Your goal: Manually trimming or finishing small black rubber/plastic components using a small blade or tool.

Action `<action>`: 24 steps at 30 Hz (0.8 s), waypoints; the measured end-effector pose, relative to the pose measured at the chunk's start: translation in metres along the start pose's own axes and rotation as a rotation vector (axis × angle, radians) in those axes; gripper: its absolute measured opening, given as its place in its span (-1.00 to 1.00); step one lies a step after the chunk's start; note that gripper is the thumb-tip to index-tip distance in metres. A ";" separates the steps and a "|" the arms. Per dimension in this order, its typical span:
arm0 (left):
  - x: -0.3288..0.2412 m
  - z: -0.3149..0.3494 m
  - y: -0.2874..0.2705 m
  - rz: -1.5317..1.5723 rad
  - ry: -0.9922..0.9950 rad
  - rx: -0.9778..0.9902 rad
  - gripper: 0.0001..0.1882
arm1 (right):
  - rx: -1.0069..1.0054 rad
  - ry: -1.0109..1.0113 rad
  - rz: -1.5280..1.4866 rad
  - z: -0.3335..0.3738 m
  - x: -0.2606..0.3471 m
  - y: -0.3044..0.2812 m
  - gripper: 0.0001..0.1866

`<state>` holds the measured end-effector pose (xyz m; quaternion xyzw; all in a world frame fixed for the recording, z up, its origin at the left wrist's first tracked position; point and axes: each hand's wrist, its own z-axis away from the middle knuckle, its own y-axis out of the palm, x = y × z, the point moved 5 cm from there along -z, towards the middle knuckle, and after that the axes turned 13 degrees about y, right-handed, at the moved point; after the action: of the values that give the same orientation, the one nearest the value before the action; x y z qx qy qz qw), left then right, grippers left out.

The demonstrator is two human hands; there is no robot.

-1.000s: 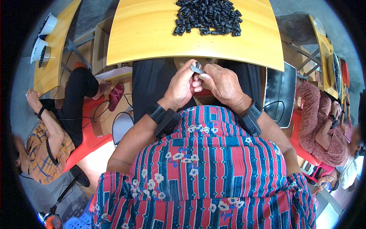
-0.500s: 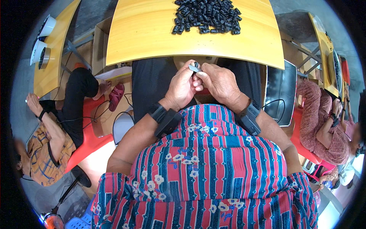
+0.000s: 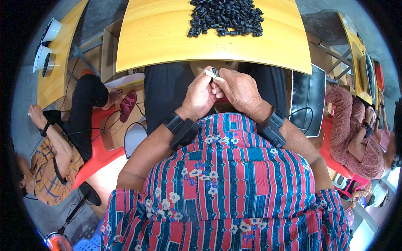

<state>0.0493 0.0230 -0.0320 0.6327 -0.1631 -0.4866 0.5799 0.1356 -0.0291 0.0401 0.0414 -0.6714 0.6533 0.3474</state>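
My two hands meet over my lap, just in front of the table's near edge. My left hand point(image 3: 197, 97) is closed, with a small black plastic part point(image 3: 214, 70) pinched at its fingertips, mostly covered by the fingers. The fingers of my right hand point(image 3: 243, 90) are closed on a small flat silvery blade point(image 3: 211, 74), which lies across the black part. Its other end is hidden inside the right hand. Beyond both hands, a pile of similar black plastic parts point(image 3: 226, 16) is spread on the yellow table point(image 3: 167, 42).
A black-lined box point(image 3: 308, 100) stands right of my legs. At left, a person in a plaid shirt point(image 3: 54, 167) sits by another yellow table point(image 3: 63, 54) with white tubs point(image 3: 42, 57). Someone in patterned reddish clothes point(image 3: 356, 142) sits at right. Cables and a red sandal point(image 3: 128, 106) lie on the floor.
The blade has tilted a little at my fingertips and now catches more light. Both hands stay in nearly the same place and keep their hold.
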 end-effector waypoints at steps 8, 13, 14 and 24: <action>-0.001 0.001 0.006 -0.001 0.007 0.015 -0.79 | 0.098 0.119 -0.347 -0.006 -0.016 0.006 -0.68; -0.008 -0.002 0.011 -0.025 0.048 0.088 -0.76 | 0.060 0.297 -0.798 -0.002 -0.035 0.004 -0.72; -0.007 -0.002 0.011 -0.023 0.048 0.088 -0.76 | -0.047 0.205 -0.726 -0.002 -0.030 -0.004 -0.73; -0.012 -0.002 0.004 -0.091 0.096 0.073 -0.80 | -0.178 -0.146 -0.213 0.005 0.003 -0.009 -0.64</action>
<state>0.0462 0.0326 -0.0238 0.6828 -0.1239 -0.4754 0.5408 0.1359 -0.0343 0.0497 0.1284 -0.7420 0.5459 0.3673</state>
